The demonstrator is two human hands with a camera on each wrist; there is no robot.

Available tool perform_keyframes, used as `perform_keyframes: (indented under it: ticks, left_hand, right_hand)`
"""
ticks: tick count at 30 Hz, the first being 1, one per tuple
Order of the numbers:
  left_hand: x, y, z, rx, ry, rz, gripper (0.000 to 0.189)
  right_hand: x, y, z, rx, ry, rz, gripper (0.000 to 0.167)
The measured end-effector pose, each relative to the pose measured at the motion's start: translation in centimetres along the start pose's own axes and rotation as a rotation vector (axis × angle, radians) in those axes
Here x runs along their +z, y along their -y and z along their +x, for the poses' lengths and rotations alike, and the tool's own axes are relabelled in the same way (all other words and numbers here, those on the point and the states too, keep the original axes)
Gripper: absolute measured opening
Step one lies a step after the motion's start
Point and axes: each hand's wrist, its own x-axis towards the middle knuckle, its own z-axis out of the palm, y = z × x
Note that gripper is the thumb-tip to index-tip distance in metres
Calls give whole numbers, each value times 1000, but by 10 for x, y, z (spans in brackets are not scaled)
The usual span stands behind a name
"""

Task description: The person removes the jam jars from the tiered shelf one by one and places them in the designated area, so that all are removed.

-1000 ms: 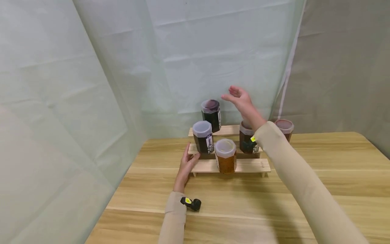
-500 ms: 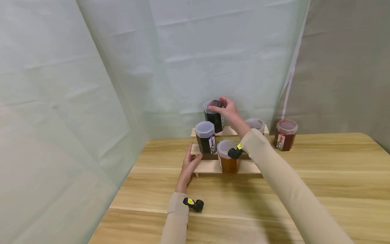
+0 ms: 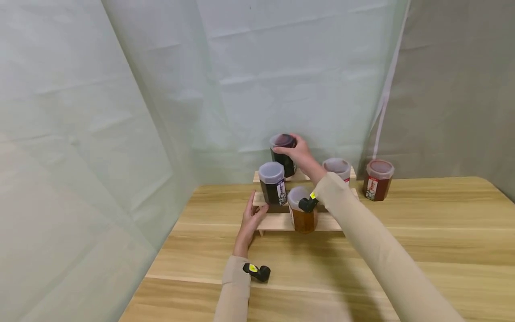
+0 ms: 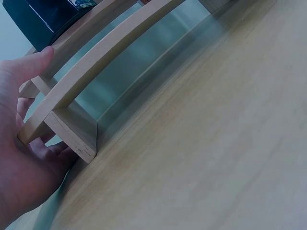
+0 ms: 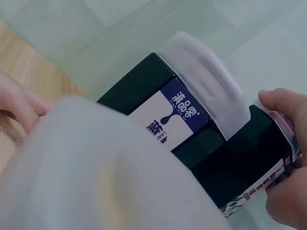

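My right hand (image 3: 299, 154) grips a dark jar (image 3: 289, 166) with a clear lid at the back left of a stepped wooden rack (image 3: 275, 221). In the right wrist view the thumb (image 5: 276, 99) lies on one side near its lid, the fingers on the other. My left hand (image 3: 250, 222) holds the rack's left end; in the left wrist view the fingers curl behind the wooden end. Just above its thumb, a dark jar with a white lid (image 3: 272, 183) stands on the middle step. An amber jar (image 3: 303, 220) stands on the front step, partly behind the right wrist's camera.
Another lidded jar (image 3: 337, 166) stands at the rack's right, mostly covered by the right sleeve. A red-brown jar (image 3: 377, 180) stands on the wooden table (image 3: 434, 214) right of the rack. Pale cloth (image 3: 249, 89) hangs close behind.
My right hand has come down and left from above the rack and has taken hold of the back dark jar near its lid. The left hand has stayed at the rack's left end.
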Motion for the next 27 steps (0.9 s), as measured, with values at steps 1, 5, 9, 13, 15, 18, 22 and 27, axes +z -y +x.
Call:
perform_keyframes:
  ticks: [1, 5, 9, 13, 15, 18, 22, 27]
  left_hand:
    - [0, 4, 2, -2, -4, -9, 77]
    - [-1, 16, 12, -8, -22, -5, 78]
    - [-1, 16, 17, -12, -31, 27, 79]
    - [-1, 12, 16, -19, -18, 10, 79]
    - [0, 8, 13, -14, -7, 8, 78]
    - [1, 9, 13, -10, -3, 7, 78]
    - [1, 6, 11, 8, -1, 3, 78]
    - [0, -11, 5, -1, 10, 11, 77]
  right_hand:
    - [-1, 0, 0, -2, -1, 3, 78]
    - [-3, 1, 2, 1, -16, 13, 77]
    - [-3, 3, 4, 2, -52, 17, 75]
    - [-1, 3, 6, 18, -108, -14, 74]
    - [0, 3, 5, 19, -143, -30, 75]
    - [0, 6, 4, 5, -189, -33, 77]
    - [-4, 20, 3, -16, -201, -25, 79]
    - [-14, 45, 5, -50, -210, 6, 79]
